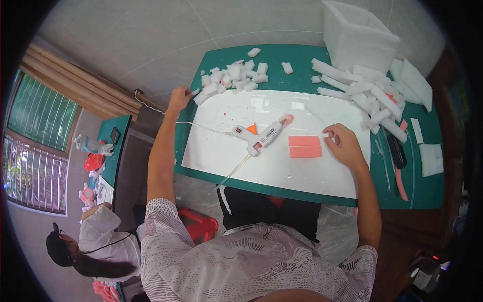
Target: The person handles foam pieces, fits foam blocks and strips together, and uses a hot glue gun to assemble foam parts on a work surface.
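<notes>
Nearest to the camera: the person's light shirt [251, 261] with a dark printed pattern; both bare forearms go from it over the table
Left hand: this hand [179, 99] is at the far left border of the table; its fingers are bent together at a small white piece [195, 92], but I cannot tell if they pinch it or only touch it
Right hand: this hand [344, 145] is above the right part of the board, just beside the pink pieces; its fingers are slightly curled, with thumb and forefinger apart
Pink pieces: a far strip [304, 141] and a near strip [305, 152] lie flat side by side on the board, between the glue gun and the right hand
Glue gun: the white glue gun [251, 141] with an orange trigger [251, 129] lies on its side near the middle of the board; a clear glue stick [234, 172] comes out toward the near left, and a white cable [206, 127] goes to the left
Work surface: a white board [302, 176] is on a green table [422, 196]
White foam: a heap of short pieces [229, 78] is at the far left; a pile of longer strips [362, 93] is at the far right, with a foam box [357, 38] behind it
Right side: a black tool [396, 151] is near a square white sheet [431, 160]
Left background: a person in a black cap [59, 245] is at another green table, with a red stool [201, 224] between
</notes>
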Demonstrator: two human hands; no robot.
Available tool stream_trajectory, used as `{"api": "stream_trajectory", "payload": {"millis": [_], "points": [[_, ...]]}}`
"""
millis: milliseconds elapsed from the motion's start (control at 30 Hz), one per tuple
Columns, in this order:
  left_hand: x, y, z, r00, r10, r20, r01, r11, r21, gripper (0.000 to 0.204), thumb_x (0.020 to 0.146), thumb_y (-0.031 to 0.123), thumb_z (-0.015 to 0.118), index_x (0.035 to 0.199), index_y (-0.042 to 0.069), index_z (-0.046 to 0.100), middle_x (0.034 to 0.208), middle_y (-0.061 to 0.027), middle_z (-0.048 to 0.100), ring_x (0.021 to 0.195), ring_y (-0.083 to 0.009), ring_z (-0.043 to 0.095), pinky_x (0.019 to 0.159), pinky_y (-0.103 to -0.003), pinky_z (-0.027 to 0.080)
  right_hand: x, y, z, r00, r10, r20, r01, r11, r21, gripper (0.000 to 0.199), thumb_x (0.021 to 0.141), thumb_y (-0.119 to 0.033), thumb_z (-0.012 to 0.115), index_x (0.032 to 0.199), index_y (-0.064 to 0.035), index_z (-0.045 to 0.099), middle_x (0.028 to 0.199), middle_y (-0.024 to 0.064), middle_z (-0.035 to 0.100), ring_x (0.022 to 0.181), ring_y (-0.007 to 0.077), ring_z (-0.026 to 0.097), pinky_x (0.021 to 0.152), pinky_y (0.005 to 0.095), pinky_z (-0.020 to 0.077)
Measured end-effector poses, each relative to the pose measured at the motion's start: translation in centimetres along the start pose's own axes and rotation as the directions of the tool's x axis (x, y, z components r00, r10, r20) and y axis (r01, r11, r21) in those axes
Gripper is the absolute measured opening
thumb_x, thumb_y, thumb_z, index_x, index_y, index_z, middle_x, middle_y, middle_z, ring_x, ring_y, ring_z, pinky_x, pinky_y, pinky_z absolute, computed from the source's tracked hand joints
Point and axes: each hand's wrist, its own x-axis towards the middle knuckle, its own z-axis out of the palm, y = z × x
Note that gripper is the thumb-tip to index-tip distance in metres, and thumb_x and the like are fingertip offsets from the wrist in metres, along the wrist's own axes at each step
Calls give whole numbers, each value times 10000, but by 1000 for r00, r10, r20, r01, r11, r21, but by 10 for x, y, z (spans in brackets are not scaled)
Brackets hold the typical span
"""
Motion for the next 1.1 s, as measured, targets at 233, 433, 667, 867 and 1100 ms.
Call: {"api": "stream_trajectory", "payload": {"millis": [233,433,667,867,1100], "points": [[-7,-2,-1,971,-233,-51,193,895,-403,146,876,107,715,893,-37,701,792,-132,732,684,-201,725,645,-310,564,3,-3,1,999,34,1,-34,999,34,183,807,-47,673,987,-19,663,793,73,572,596,161,505,585,292,430],[-7,-16,7,977,-211,6,202,926,-318,151,851,98,728,904,-43,716,799,-138,734,702,-187,733,639,-308,567,4,-4,2,998,60,-19,-59,997,51,173,814,-44,667,981,-3,663,786,75,574,619,160,512,594,277,431],[-3,-12,4,987,-135,84,155,930,-333,131,828,76,729,910,-25,711,784,-129,731,681,-181,716,649,-306,552,5,-7,0,997,77,1,-77,996,41,178,816,-40,668,988,1,656,790,69,570,637,153,506,603,271,434],[-1,-14,4,996,-78,50,87,973,-212,105,794,72,743,833,-1,678,793,-150,712,717,-259,698,673,-370,531,6,-8,2,996,90,9,-90,995,36,179,818,-42,667,992,-1,655,793,66,569,647,150,499,607,266,429],[6,0,-1,993,35,116,-32,999,-31,135,772,35,732,879,19,652,856,-166,707,823,-340,682,733,-407,520,5,-6,2,996,85,-6,-84,995,53,179,814,-31,653,991,-12,667,799,35,569,661,108,484,589,243,383]]}}
